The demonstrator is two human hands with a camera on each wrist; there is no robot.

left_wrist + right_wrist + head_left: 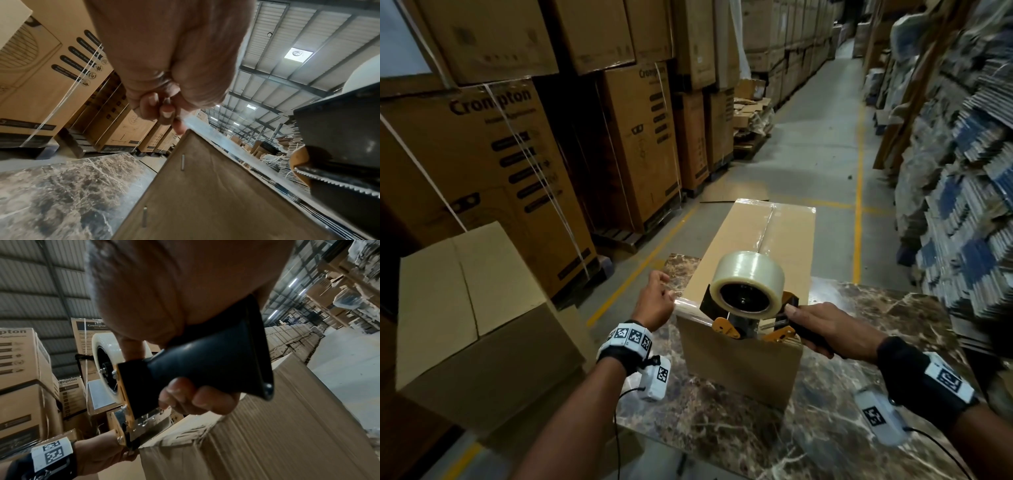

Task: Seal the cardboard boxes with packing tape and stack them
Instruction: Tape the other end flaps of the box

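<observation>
A closed cardboard box lies lengthwise on the marble counter, its far end reaching past the counter's edge, a strip of clear tape already along its top seam. At the near end, the right hand is wrapped around the black handle of a tape dispenser, whose clear roll hides most of the box edge beneath it. The left hand sits at the box's near left corner, fingers curled, pinching the end of a glossy tape strip that runs along the near top edge (the left wrist view shows the fingertips closed on it, though blurred). The dispenser's serrated blade shows only in the left wrist view. To the left stands another plain cardboard box, its base cut off from view. Stacked printed cartons line the aisle; their lettering is mostly unreadable.
</observation>
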